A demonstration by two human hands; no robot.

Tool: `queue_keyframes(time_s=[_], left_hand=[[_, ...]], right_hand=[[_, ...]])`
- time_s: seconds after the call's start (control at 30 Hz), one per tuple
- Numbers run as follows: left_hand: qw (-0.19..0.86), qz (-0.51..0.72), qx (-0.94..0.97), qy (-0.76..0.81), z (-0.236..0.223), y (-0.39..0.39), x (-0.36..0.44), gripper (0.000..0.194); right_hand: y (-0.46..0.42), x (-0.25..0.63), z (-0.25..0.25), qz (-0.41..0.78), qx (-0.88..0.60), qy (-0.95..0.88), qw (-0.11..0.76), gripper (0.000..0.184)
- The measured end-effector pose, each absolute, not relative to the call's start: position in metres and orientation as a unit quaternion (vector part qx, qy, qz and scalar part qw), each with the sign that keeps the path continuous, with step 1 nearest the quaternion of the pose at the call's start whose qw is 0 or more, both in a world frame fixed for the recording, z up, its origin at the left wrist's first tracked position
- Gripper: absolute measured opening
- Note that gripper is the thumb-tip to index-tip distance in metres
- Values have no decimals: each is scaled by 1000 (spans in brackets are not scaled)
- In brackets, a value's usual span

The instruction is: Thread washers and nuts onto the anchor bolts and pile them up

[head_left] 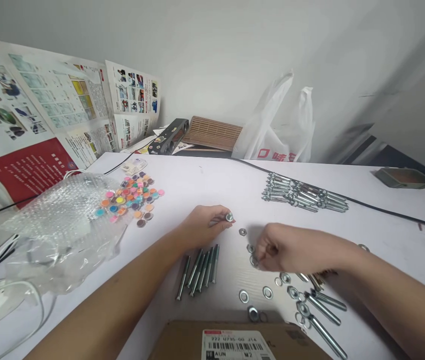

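L hand (201,227): fingers pinched on small metal fastener (229,217), mid-table, above far ends of bolt row (204,270). R hand (282,247): fingers curled, tips at washer (253,260); can't tell if gripped. Hex nut (243,232) lies between hands, slightly far.

Surroundings: loose bolts (325,307) w/ nuts + washers, near R; R forearm partly covers that area. Anchor bolts (302,192) grouped far R, black cable (381,207) along their far side. Coloured discs (126,197) piled L, next to bubble wrap (66,205). Printed sheets (81,100) stand far L. Slatted brown board (214,132) at far edge.

Containers: cardboard box (182,342), labelled, at near edge, contents n/v. White plastic bag (272,132) w/ red print, far side, contents unclear. Shallow grey holder (405,177), far R, brownish inside.
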State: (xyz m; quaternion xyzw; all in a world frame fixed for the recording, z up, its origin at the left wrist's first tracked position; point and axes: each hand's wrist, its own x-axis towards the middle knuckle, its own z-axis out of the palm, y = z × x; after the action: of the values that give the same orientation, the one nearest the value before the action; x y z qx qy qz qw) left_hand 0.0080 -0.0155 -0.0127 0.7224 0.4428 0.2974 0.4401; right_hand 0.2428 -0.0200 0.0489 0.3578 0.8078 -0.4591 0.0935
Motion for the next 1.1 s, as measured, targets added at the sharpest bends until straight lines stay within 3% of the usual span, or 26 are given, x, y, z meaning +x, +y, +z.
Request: queue_keyframes(time_s=[0.13,0.27,0.5,0.83,1.0,1.1], left_hand=[[436,294,730,436,-14,-15,7,18],[404,295,755,424,-14,-15,6,18],[394,299,759,424,-14,-15,5,19],[418,295,742,434,-17,-14,6,17],[402,295,755,426,-17,-14,6,15],[367,298,769,430,-18,-13,6,17]], right_hand=[[0,228,45,-594,384,703,-72,18],[0,206,33,-614,438,623,-206,17],[-4,202,28,-597,461,618,-221,22],[3,218,36,-448,464,729,-229,24],[-2,212,27,-285,421,806,-304,29],[-5,210,26,-224,367,863,-264,32]])
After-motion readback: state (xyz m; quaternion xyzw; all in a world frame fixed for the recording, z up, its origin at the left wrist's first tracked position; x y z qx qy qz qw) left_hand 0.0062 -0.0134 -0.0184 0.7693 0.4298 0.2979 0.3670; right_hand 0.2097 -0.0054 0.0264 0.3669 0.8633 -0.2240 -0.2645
